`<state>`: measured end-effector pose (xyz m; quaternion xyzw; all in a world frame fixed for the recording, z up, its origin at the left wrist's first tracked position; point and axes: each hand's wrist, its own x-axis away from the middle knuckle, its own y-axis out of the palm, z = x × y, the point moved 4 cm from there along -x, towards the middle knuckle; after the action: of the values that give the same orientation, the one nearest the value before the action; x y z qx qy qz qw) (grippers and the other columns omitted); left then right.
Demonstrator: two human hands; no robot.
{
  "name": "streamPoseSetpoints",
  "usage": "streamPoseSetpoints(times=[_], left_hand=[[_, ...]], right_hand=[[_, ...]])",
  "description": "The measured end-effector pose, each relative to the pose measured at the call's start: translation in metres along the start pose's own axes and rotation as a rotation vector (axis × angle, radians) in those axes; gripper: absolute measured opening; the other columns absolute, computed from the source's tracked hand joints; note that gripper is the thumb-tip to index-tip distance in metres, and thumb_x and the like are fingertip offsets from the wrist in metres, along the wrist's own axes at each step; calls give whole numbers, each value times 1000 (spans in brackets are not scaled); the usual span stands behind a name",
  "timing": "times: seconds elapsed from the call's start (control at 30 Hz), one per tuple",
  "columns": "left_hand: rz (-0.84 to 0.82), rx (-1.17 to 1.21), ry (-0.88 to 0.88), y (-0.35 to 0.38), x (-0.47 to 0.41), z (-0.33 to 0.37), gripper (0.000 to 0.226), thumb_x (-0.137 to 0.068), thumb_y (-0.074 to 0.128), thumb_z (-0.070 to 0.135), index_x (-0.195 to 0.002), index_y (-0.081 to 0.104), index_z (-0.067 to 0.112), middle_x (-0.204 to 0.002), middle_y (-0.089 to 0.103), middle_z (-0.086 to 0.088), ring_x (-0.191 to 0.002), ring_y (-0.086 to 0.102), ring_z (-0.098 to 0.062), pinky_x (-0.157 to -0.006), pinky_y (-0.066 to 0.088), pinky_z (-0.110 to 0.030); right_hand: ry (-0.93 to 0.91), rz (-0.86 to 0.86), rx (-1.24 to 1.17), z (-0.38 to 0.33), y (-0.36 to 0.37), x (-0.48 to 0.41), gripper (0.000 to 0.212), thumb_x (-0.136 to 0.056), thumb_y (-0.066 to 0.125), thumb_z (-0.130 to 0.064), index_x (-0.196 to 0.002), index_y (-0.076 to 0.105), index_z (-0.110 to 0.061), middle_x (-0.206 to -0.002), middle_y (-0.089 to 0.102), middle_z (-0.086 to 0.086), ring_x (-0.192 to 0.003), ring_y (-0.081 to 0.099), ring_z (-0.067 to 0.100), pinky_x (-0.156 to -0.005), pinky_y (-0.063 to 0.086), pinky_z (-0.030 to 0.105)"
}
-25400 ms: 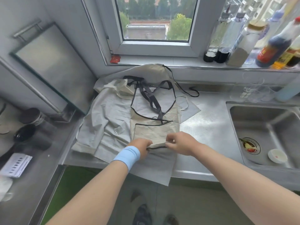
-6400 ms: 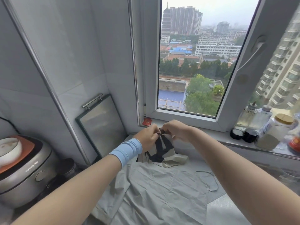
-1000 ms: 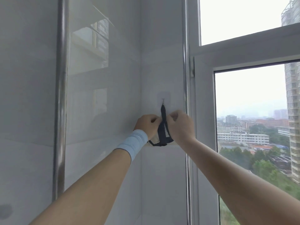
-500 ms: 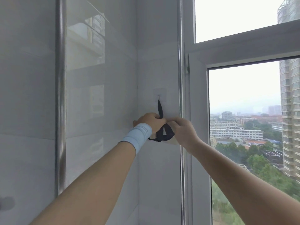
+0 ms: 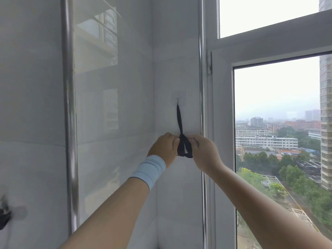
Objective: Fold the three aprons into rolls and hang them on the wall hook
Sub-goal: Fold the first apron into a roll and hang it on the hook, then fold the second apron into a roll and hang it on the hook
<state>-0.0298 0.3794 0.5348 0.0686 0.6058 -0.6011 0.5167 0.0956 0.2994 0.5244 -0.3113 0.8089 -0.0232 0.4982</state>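
A small clear stick-on wall hook [image 5: 177,101] sits on the white tiled wall beside the window frame. A black apron strap [image 5: 179,119] hangs taut from it and runs down into a dark knot [image 5: 184,149] between my hands. My left hand [image 5: 164,148], with a light blue wristband, grips the strap bundle from the left. My right hand [image 5: 203,151] grips it from the right. The rolled apron itself is hidden behind my hands. The other aprons are out of view.
A vertical chrome pipe [image 5: 69,114] runs down the left wall and another [image 5: 201,87] stands by the window frame [image 5: 222,123]. A dark object [image 5: 4,215] is fixed low on the left wall. The window looks out on city buildings.
My hands have dropped a little below the hook, so more of the strap shows stretched straight between hook and hands. The strap still hangs on the hook.
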Motion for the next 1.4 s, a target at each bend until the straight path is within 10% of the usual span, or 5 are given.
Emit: streamPoseSetpoints(times=[0.63,0.8,1.0,1.4], left_hand=[[-118,-39,-116,17,19,-10,44,-103,22,29,-130,55,17,-131,52,-6,-118,45,-27,-97,43,-43],[134,-99,-37,-24,26,3,18,-90,42,26,-89,56,14,-89,60,2,-98,53,-31,-78,43,-37],[225,53,-20,-40,81,22,29,-89,49,31,-114,63,26,-115,60,3,-109,48,-23,-92,42,-35],[-497,306,-194,87,283,79,22,-94,49,37,-109,63,30,-97,63,9,-92,61,-15,-82,47,-28]], right_hand=[[37,-162,61,6,6,18,28,-99,42,-22,-94,69,-26,-84,66,-1,-82,56,20,-62,37,24],[108,-209,98,-16,-17,15,36,-98,43,-23,-130,59,-22,-120,65,1,-109,59,24,-84,46,28],[81,-135,94,-33,-40,54,30,-98,45,-26,-122,63,-26,-119,63,-1,-109,57,18,-87,40,27],[406,-466,248,57,-64,293,26,-99,49,-30,-117,67,-24,-115,69,-1,-107,61,19,-89,46,30]])
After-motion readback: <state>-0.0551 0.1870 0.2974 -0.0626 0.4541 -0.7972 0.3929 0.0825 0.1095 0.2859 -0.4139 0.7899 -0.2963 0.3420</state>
